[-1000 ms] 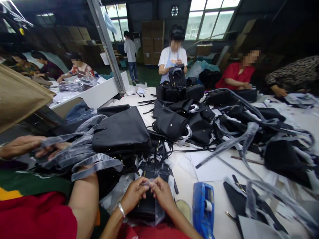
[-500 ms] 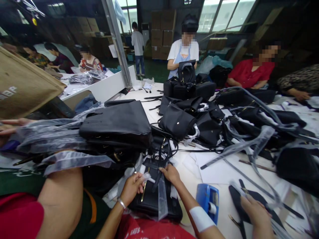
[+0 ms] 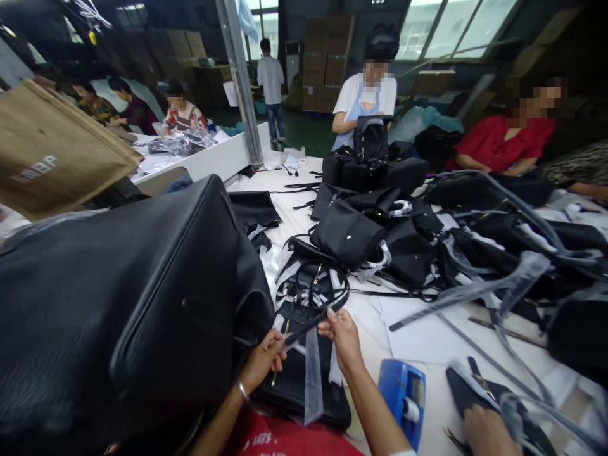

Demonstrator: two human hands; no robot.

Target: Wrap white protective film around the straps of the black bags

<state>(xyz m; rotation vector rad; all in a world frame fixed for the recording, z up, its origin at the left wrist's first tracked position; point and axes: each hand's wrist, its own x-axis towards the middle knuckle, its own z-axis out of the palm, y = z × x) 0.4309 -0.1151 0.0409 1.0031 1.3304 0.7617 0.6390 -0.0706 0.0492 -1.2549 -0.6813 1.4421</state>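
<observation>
Head view: strap held between two hands over a black bag

The thin black strap (image 3: 308, 325) is gripped at two points. At its near end, it is pinched between the thumb and fingers of the left hand (image 3: 264, 356); the exact contact is partly hidden by the fingers. Farther along, it is pinched by the thumb and fingertips of the right hand (image 3: 346, 335). The hands are held slightly apart, with the strap slanting between them.

The black bag (image 3: 285, 387) is located directly beneath both hands, lying on the table (image 3: 259, 183). A clear plastic strip (image 3: 313, 380) is draped down its face, just to the left of the right hand. The blue tape dispenser (image 3: 392, 379) is positioned to the right of the right forearm. A large black bag (image 3: 156, 285) is seen close to the left hand, on its outer side. More black bags (image 3: 342, 233) are piled beyond both hands. A co-worker's hand (image 3: 487, 430) is seen well to the right of the right hand.

Caution: the strap could be twisted or slip if the left pinch were loosened while the right was pulled. The plastic strip could be snagged or creased by the right fingers. The left wrist could be knocked if the large black bag were shifted inward.
</observation>
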